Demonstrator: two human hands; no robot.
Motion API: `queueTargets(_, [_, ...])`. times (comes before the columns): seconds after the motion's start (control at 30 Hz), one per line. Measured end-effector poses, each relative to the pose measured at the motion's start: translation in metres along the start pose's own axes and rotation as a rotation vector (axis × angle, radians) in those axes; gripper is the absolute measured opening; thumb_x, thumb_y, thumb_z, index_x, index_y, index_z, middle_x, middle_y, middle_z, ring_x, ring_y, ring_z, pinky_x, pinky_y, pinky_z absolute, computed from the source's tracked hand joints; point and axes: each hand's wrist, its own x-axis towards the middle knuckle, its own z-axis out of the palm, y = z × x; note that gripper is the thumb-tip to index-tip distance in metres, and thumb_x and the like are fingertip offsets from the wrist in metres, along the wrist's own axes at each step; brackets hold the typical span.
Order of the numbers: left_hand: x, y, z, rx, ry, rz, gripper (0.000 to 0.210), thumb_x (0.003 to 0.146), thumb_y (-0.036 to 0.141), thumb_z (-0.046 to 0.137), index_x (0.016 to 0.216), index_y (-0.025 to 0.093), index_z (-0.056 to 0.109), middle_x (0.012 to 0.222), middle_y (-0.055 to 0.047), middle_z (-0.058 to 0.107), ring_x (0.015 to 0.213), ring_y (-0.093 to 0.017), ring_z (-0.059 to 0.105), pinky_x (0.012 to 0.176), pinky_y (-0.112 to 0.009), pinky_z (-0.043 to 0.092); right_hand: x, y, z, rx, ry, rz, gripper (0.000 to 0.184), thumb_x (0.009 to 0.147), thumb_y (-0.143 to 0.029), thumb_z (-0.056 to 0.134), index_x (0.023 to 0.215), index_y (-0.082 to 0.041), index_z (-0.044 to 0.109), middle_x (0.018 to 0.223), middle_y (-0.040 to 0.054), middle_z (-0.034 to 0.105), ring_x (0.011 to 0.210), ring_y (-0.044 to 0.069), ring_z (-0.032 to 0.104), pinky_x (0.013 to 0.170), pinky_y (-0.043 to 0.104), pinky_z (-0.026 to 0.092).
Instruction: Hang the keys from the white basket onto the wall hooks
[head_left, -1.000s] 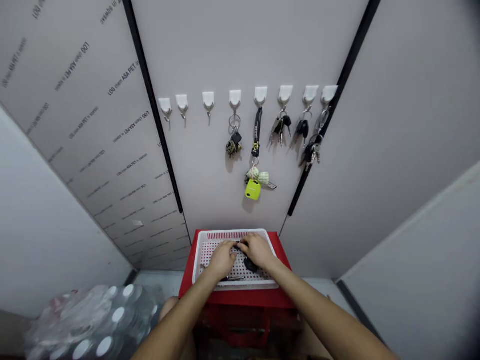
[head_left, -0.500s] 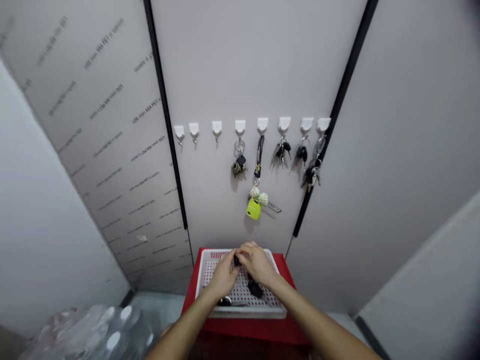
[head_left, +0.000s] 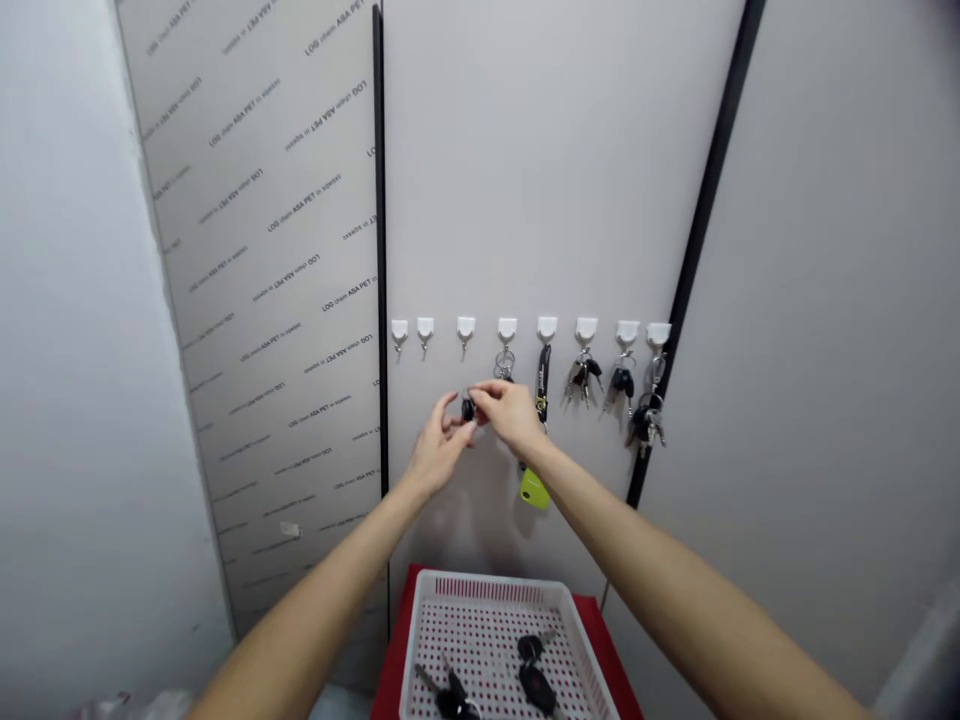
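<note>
A small black key [head_left: 468, 409] with a metal ring is between my two hands, in front of the wall panel. My right hand [head_left: 511, 415] pinches it at the ring end. From below and the left, my left hand [head_left: 439, 450] closes its thumb and fingers on it; the exact contact is partly hidden. A bare white hook [head_left: 466, 328] is on the panel just above my hands. Right of it, another hook [head_left: 507, 329] carries a key bunch [head_left: 505, 368], partly covered by my right hand.
More key bunches [head_left: 583, 378] hang on hooks to the right, one with a yellow-green tag [head_left: 534, 490]. Two bare hooks [head_left: 425, 330] are further left. Below, a white perforated basket [head_left: 499, 582] with several black keys [head_left: 537, 688] stands on a red surface [head_left: 401, 625].
Both hands have risen from the basket to just below the hooks, bringing the black key along. The view has tilted up and shifted left.
</note>
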Motion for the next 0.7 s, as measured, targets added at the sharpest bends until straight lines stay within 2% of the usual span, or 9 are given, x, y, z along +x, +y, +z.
queueTargets(0.13, [0.036,0.018,-0.003,0.138,0.144,0.1,0.039,0.068,0.024,0.04,0.106,0.019,0.036,0.067,0.001,0.053,0.051,-0.006,0.051,0.05,-0.018,0.039,0.038,-0.015,0.007,-0.042,0.118,-0.091,0.013,0.06,-0.019,0.045,0.065,-0.012,0.055,0.048,-0.0016,0.052,0.039,0.006,0.046,0.037,0.016,0.038])
queueTargets(0.27, [0.062,0.018,-0.002,0.209,0.265,0.082,0.034,0.068,0.019,0.036,0.102,0.017,0.043,0.063,0.001,0.054,0.045,-0.006,0.049,0.048,-0.018,0.04,0.066,-0.009,0.017,-0.156,0.227,-0.097,0.016,0.062,-0.019,0.043,0.067,-0.012,0.056,0.051,0.0005,0.054,0.043,0.008,0.05,0.043,0.019,0.041])
queueTargets(0.33, [0.069,0.013,-0.001,0.267,0.28,0.06,0.034,0.068,0.017,0.036,0.101,0.017,0.044,0.064,0.0,0.055,0.047,-0.007,0.05,0.049,-0.019,0.041,0.073,-0.004,0.021,-0.234,0.275,-0.102,0.017,0.063,-0.018,0.041,0.066,-0.012,0.057,0.05,0.0007,0.054,0.044,0.009,0.051,0.048,0.021,0.042])
queueTargets(0.4, [0.072,0.005,0.0,0.332,0.245,0.035,0.036,0.066,0.016,0.039,0.101,0.018,0.044,0.066,0.0,0.056,0.049,-0.008,0.052,0.052,-0.021,0.041,0.076,-0.001,0.024,-0.286,0.291,-0.113,0.018,0.064,-0.018,0.04,0.065,-0.013,0.057,0.049,0.0009,0.055,0.045,0.009,0.051,0.052,0.023,0.042])
queueTargets(0.5, [0.062,-0.012,0.001,0.366,0.183,-0.019,0.044,0.064,0.016,0.041,0.107,0.018,0.037,0.073,-0.002,0.057,0.054,-0.01,0.053,0.056,-0.023,0.041,0.069,-0.001,0.022,-0.291,0.255,-0.118,0.021,0.065,-0.017,0.037,0.071,-0.012,0.057,0.05,0.0015,0.055,0.046,0.009,0.052,0.053,0.023,0.042])
queueTargets(0.57, [0.045,-0.027,0.003,0.331,0.166,-0.06,0.048,0.064,0.016,0.041,0.111,0.017,0.031,0.078,-0.003,0.057,0.056,-0.01,0.053,0.057,-0.023,0.041,0.054,0.002,0.018,-0.256,0.228,-0.14,0.024,0.065,-0.017,0.037,0.079,-0.011,0.055,0.055,0.0025,0.057,0.047,0.009,0.052,0.053,0.022,0.042])
queueTargets(0.63, [0.016,-0.045,0.008,0.288,0.092,-0.113,0.044,0.065,0.016,0.04,0.109,0.014,0.034,0.079,-0.004,0.057,0.057,-0.009,0.053,0.057,-0.023,0.041,0.028,0.015,0.012,-0.24,0.2,-0.2,0.025,0.066,-0.018,0.037,0.084,-0.012,0.053,0.064,0.0034,0.057,0.051,0.008,0.053,0.054,0.021,0.042])
queueTargets(0.7, [-0.021,-0.065,0.017,0.269,-0.045,-0.182,0.036,0.065,0.016,0.04,0.1,0.013,0.044,0.079,-0.005,0.057,0.058,-0.009,0.053,0.057,-0.022,0.041,-0.007,0.039,0.005,-0.293,0.127,-0.249,0.024,0.068,-0.02,0.036,0.083,-0.013,0.053,0.07,0.0035,0.057,0.054,0.008,0.053,0.055,0.02,0.041])
